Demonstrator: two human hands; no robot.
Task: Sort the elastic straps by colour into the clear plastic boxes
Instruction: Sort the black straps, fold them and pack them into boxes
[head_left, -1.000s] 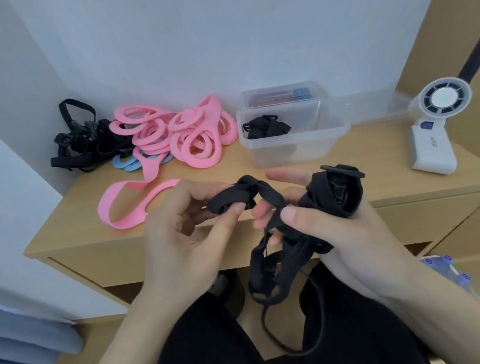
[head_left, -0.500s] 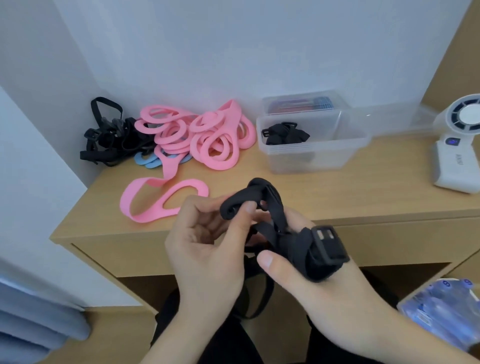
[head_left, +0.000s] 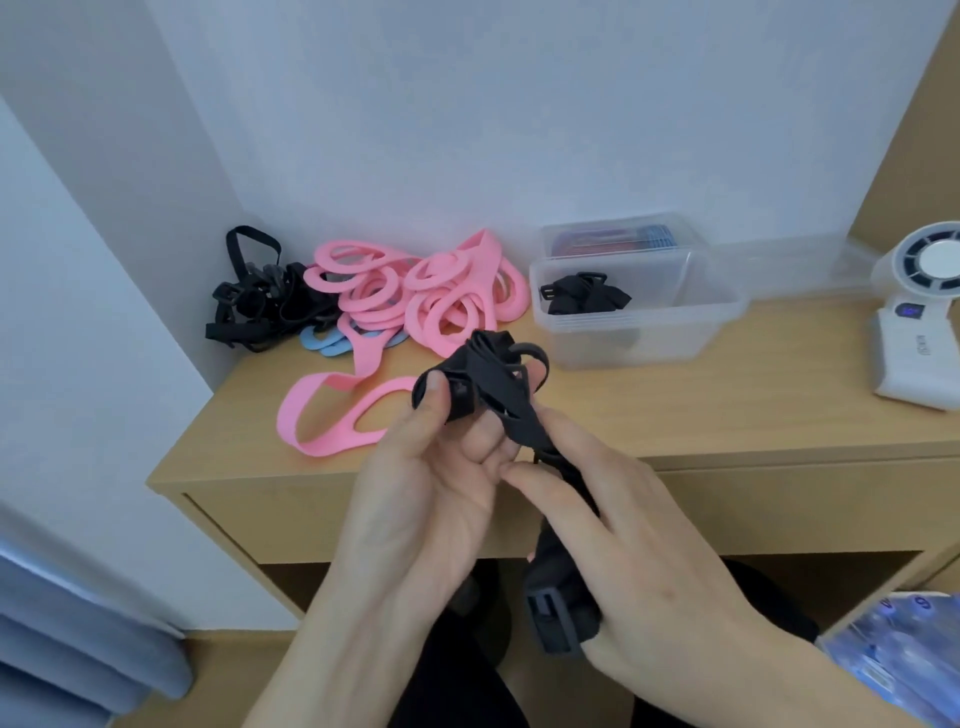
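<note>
A black elastic strap (head_left: 493, 379) is bunched between both hands in front of the desk edge. My left hand (head_left: 431, 488) pinches its folded top between thumb and fingers. My right hand (head_left: 623, 551) grips the lower part, with the black buckle end (head_left: 556, 618) sticking out under the palm. On the desk lie a pile of pink straps (head_left: 426, 296), one loose pink strap (head_left: 332, 415), blue straps (head_left: 337, 343) under the pile, and a heap of black straps (head_left: 260, 306) at the far left. A clear plastic box (head_left: 639, 327) holds a black strap (head_left: 582, 296).
A second clear box (head_left: 618, 239) with coloured items stands behind the first, against the wall. Another clear lid or box (head_left: 784, 265) lies to its right. A white fan (head_left: 919, 322) stands at the desk's right end. A wall closes off the left side.
The view has tilted and shifted. My left hand has raised the folded top of the strap over the desk edge, and my right hand has slid down to the buckle end.
</note>
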